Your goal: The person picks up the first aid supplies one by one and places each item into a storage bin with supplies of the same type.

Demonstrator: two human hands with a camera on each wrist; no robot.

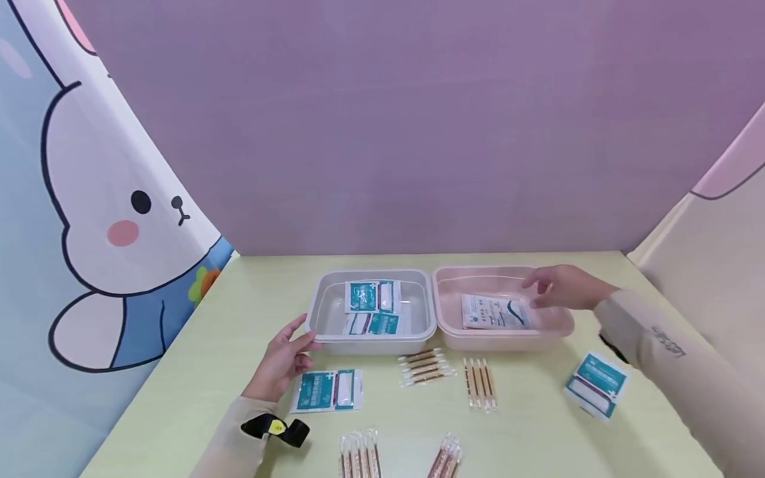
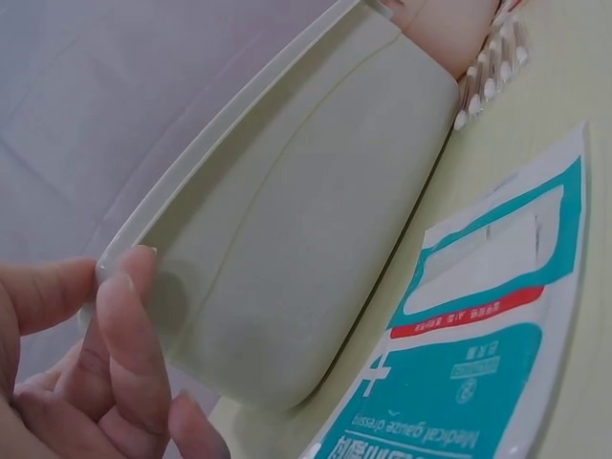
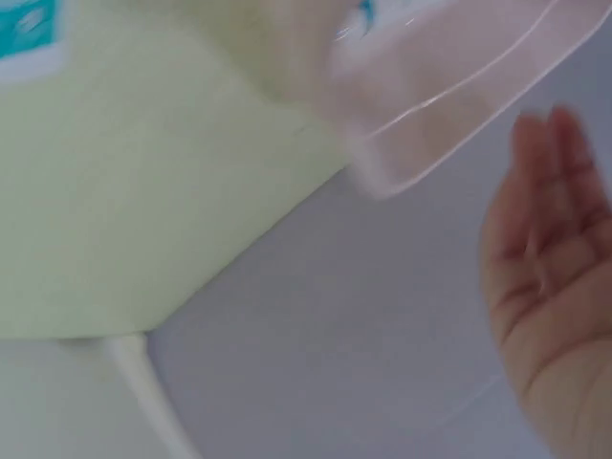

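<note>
My left hand pinches the rim of the pale grey plastic bin at its near left corner, thumb on one side and fingers on the other. Inside that bin lie two gauze dressing packets. Over the right part of the pink bin hovers my right hand, its fingers loosely bent and nothing between them. A white packet with printed text lies in the pink bin, left of that hand. In the right wrist view the blurred right hand appears beside the pink bin's edge.
Another gauze dressing packet lies near my left wrist, and one lies below my right forearm. Bundles of cotton swabs lie before the bins, with more swabs to the right and two bundles at the front.
</note>
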